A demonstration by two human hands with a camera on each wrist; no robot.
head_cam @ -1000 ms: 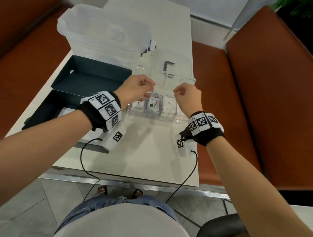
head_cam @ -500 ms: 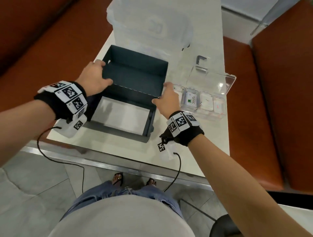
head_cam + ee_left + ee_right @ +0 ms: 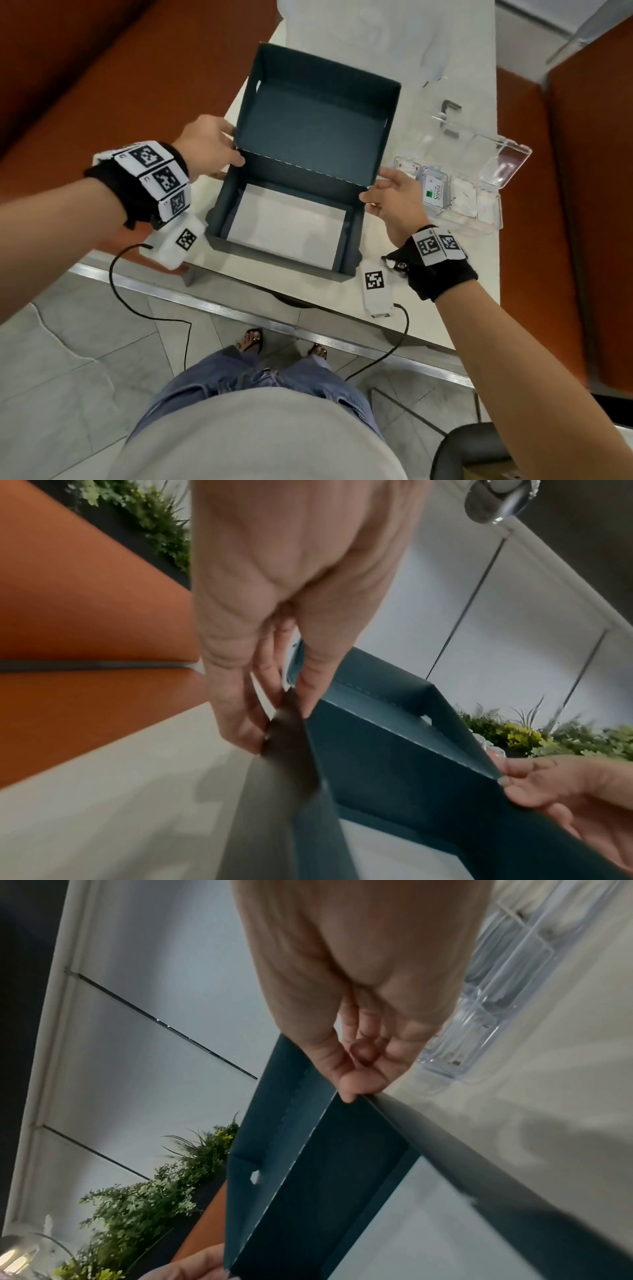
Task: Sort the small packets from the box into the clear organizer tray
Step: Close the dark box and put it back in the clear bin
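Note:
A dark teal box (image 3: 346, 240) stands open near the table's front edge, its lid (image 3: 318, 116) raised at the back. Only a white sheet (image 3: 284, 226) shows inside; I see no packets there. My left hand (image 3: 234, 154) pinches the box's rear left corner (image 3: 291, 723). My right hand (image 3: 371, 192) pinches the rear right corner, its thumb tip on the rim (image 3: 349, 1093). The clear organizer tray (image 3: 493, 228) lies right of the box with its lid open. It holds white packets (image 3: 464, 198) and a Stevia packet (image 3: 435, 193).
A big translucent plastic container (image 3: 359, 34) stands behind the box. A small dark angled tool (image 3: 449, 107) lies behind the tray. Orange bench seats (image 3: 102, 68) flank the white table (image 3: 308, 291). Cables hang from both wristbands over the front edge.
Both hands left the organizer tray and moved left to the box's rear corners. The box lid now stands more upright, and my view has shifted over the box.

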